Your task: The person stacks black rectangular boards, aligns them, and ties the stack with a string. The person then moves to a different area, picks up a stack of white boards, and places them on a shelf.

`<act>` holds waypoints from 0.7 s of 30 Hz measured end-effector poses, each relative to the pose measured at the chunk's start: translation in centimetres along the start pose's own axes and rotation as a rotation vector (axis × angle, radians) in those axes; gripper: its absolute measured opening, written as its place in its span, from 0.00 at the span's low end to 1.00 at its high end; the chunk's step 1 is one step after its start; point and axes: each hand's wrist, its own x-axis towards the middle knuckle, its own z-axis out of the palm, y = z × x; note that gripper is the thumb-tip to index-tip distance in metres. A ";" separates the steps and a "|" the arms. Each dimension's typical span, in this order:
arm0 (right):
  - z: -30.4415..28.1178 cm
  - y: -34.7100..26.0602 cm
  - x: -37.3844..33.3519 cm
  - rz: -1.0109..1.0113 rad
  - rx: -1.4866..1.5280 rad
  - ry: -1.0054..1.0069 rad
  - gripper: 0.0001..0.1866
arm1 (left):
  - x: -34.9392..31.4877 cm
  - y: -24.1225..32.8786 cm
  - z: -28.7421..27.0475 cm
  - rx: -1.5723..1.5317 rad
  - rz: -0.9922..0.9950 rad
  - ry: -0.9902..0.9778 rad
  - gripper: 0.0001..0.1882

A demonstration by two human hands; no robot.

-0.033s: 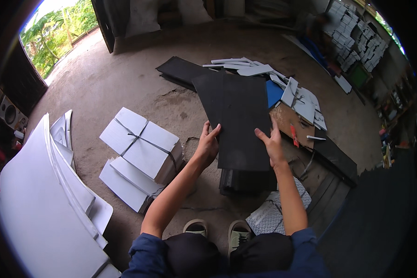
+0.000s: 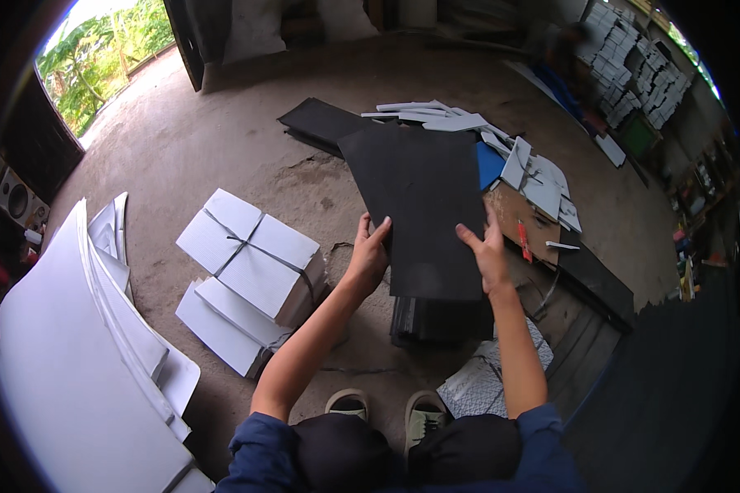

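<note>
Both hands hold a large black board (image 2: 423, 214) in front of me, and its upper end fans out to the left. My left hand (image 2: 369, 253) grips the left edge, thumb over the top face and fingers partly hidden. On the opposite edge, my right hand (image 2: 487, 251) does the same with its thumb on the face. Directly below the held board stands a stack of black boards (image 2: 440, 320), its upper part covered. I cannot tell whether the held piece is one board or more.
A tied bundle of white boards (image 2: 251, 251) lies left. Large white sheets (image 2: 74, 353) curve along the left edge. Beyond are black boards (image 2: 316, 123) and white offcuts (image 2: 452, 122). A red cutter (image 2: 524, 242) rests on brown board (image 2: 506, 209). A blurred person (image 2: 563, 66) is far right.
The held black board has shifted slightly to the right with my right hand. The line of a second edge on its face no longer shows.
</note>
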 end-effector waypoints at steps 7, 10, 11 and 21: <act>0.9 0.7 4.9 0.021 -0.047 0.158 0.33 | 8.8 -1.1 -9.4 1.050 0.430 0.537 0.24; 1.8 1.5 5.6 0.069 -0.036 0.130 0.33 | 10.9 -3.0 -11.9 1.260 0.182 0.706 0.27; 2.1 1.9 5.6 0.055 -0.034 0.133 0.33 | 11.2 -3.7 -12.3 1.284 0.084 0.739 0.27; -0.9 4.5 5.8 0.067 0.057 0.136 0.32 | 11.2 -3.4 -10.1 1.225 0.504 0.463 0.17</act>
